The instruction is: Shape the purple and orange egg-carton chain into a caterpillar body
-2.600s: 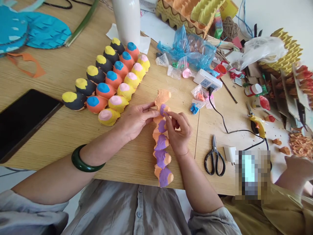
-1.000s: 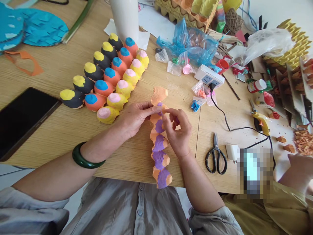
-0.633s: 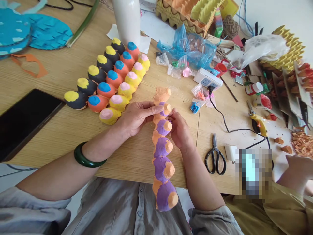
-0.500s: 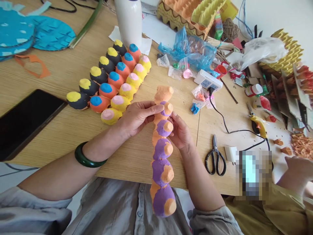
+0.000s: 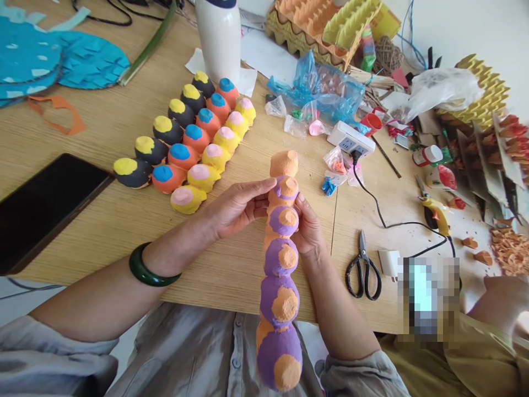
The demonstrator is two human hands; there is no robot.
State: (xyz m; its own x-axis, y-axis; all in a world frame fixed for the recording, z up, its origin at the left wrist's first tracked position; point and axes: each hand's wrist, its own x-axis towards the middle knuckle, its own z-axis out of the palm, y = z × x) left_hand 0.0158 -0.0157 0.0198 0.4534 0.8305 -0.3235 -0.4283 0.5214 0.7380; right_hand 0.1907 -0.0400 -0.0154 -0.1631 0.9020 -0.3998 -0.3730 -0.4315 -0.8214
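Observation:
A long strip of egg-carton bumps (image 5: pixel 281 256), orange with purple clay over most of the bumps, is held upright lengthwise in front of me. My left hand (image 5: pixel 243 207) pinches its left edge near the far end, thumb on the second bump. From the other side my right hand (image 5: pixel 309 223) grips the same bump's edge, its other fingers partly hidden behind the strip. The farthest bump is bare orange; nearer ones show purple around orange tips. Left of my hands lie finished-looking strips: a black-and-yellow strip (image 5: pixel 166 129), an orange-and-blue strip (image 5: pixel 196 138) and a yellow-and-pink strip (image 5: pixel 215 156).
Scissors (image 5: pixel 363 270), a white charger (image 5: pixel 389 262) and a glue gun (image 5: pixel 436 212) lie right. A power strip (image 5: pixel 350 138) stands near small clay bags (image 5: pixel 335 161). A dark tablet (image 5: pixel 49 212) lies left, a white bottle (image 5: pixel 219 41) behind. Another person's arm (image 5: pixel 502 298) is at right.
The egg-carton strip has shifted slightly right and turned, so more of its bumps' fronts face me. Both hands stay on it near the second bump.

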